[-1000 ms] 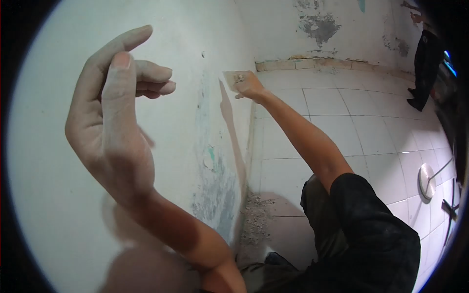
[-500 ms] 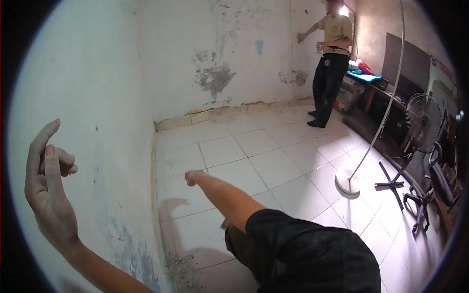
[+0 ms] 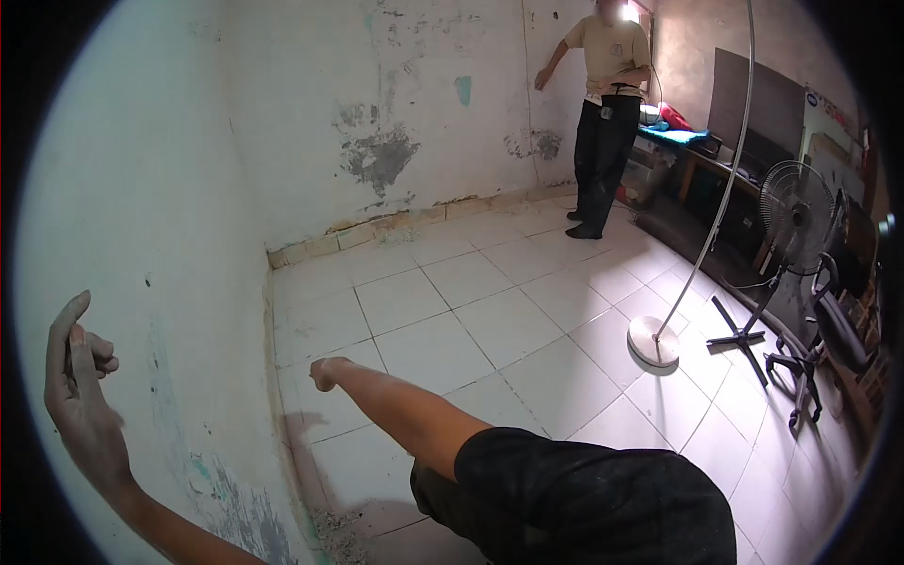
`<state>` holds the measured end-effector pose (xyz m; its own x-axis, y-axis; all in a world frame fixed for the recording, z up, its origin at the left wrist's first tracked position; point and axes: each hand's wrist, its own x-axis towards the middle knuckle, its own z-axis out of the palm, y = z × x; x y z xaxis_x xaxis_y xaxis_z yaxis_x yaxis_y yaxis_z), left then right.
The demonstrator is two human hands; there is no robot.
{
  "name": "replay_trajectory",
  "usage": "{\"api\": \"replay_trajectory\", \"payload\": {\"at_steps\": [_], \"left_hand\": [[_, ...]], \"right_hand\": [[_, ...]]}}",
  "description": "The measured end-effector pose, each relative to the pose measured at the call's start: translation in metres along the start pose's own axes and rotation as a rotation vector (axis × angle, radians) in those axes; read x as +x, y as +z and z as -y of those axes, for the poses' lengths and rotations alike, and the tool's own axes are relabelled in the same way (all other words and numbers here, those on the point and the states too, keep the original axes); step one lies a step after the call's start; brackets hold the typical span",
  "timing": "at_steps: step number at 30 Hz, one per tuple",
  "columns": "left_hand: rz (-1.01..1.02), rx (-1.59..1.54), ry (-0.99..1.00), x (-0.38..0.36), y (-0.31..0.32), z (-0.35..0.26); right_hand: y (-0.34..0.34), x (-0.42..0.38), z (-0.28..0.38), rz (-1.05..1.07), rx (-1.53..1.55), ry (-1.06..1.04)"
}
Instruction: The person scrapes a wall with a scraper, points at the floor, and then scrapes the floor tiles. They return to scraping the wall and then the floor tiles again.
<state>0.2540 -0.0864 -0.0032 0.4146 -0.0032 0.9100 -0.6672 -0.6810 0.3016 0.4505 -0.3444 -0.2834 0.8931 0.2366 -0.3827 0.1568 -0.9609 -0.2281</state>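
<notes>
My left hand is raised beside the white wall at the left. Its index finger and thumb are stretched upward and apart, the other fingers curl inward, and it holds nothing visible. My right arm, in a black sleeve, reaches toward the foot of the same wall. At its end, my right hand is closed like a fist over the white tiled floor. Whatever it holds, if anything, is hidden. Crumbled debris lies on the floor along the wall's base, below that hand.
Another person stands near the far wall, which has peeling grey patches. To the right are a pole on a round base, a standing fan, an office chair and a desk with things on it.
The view has turned a little to the right and down. My left hand has dropped lower along the wall. My right hand has shifted slightly left and down.
</notes>
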Motion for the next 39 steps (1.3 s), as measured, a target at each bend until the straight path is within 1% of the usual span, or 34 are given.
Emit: {"api": "replay_trajectory", "payload": {"at_steps": [2,4,6,7,9,10,12,13,14,15,18,19,21,22,24,25,27,28,30,31,33,38,39], "left_hand": [[-0.010,-0.011,0.019,0.000,0.000,-0.007],[-0.002,-0.013,0.035,0.000,-0.002,-0.010],[0.001,-0.023,0.051,0.000,-0.002,-0.009],[-0.037,-0.001,0.045,0.000,0.000,-0.007],[-0.073,0.014,0.041,-0.001,0.004,-0.005],[-0.081,-0.002,0.041,-0.001,0.004,-0.005],[-0.089,-0.027,0.044,-0.001,0.005,0.000],[-0.095,0.006,0.023,-0.001,0.004,0.008],[-0.103,0.040,0.001,-0.002,0.004,0.012],[-0.085,0.105,0.029,-0.002,0.002,0.009],[-0.094,0.019,-0.020,-0.002,0.003,0.008],[-0.092,0.016,-0.019,-0.002,0.003,0.006],[-0.055,-0.021,-0.010,-0.001,0.000,0.002],[-0.050,-0.029,-0.005,0.000,0.000,-0.001],[-0.038,-0.023,0.025,0.001,-0.001,-0.004],[-0.036,-0.018,0.023,0.001,-0.001,-0.005],[-0.067,-0.019,0.010,0.000,0.000,-0.005],[-0.070,-0.007,0.005,0.000,-0.003,-0.004],[-0.074,0.012,-0.061,0.000,-0.006,-0.002],[-0.080,0.022,-0.067,0.001,-0.009,-0.001],[-0.067,-0.009,-0.029,0.003,-0.014,-0.001],[-0.091,-0.008,-0.037,0.003,-0.019,0.007],[-0.095,0.000,-0.021,0.002,-0.019,0.007]], "right_hand": [[-0.001,-0.005,0.001,0.033,0.010,0.031],[-0.003,-0.007,0.004,0.006,0.003,0.018],[-0.008,-0.006,0.007,0.052,-0.057,0.012],[-0.008,-0.002,0.007,0.050,-0.060,0.015],[-0.001,0.012,0.011,-0.025,0.060,0.034],[0.004,0.014,0.013,-0.026,0.067,0.039],[0.008,0.015,0.010,-0.266,0.266,-0.079],[0.005,0.005,0.015,-0.268,0.270,-0.072],[-0.003,-0.013,0.025,-0.362,0.313,-0.029],[-0.009,-0.026,0.033,-0.454,0.357,0.011],[-0.015,-0.032,0.034,-0.441,0.404,-0.026],[-0.012,-0.023,0.030,-0.442,0.405,-0.022],[0.000,0.006,0.017,-0.352,0.596,-0.054],[0.001,0.004,0.016,-0.358,0.600,-0.047],[0.005,0.003,0.018,-0.385,0.626,0.088],[0.002,-0.001,0.019,-0.380,0.627,0.084],[-0.010,-0.019,0.023,-0.262,0.566,0.141],[-0.011,-0.021,0.025,-0.254,0.562,0.132],[-0.016,-0.027,0.030,-0.235,0.438,0.194],[-0.016,-0.024,0.029,-0.225,0.465,0.167],[-0.016,-0.025,0.035,-0.229,0.483,0.158],[-0.018,-0.032,0.045,-0.234,0.499,0.174],[-0.017,-0.031,0.047,-0.269,0.513,0.184]]}}
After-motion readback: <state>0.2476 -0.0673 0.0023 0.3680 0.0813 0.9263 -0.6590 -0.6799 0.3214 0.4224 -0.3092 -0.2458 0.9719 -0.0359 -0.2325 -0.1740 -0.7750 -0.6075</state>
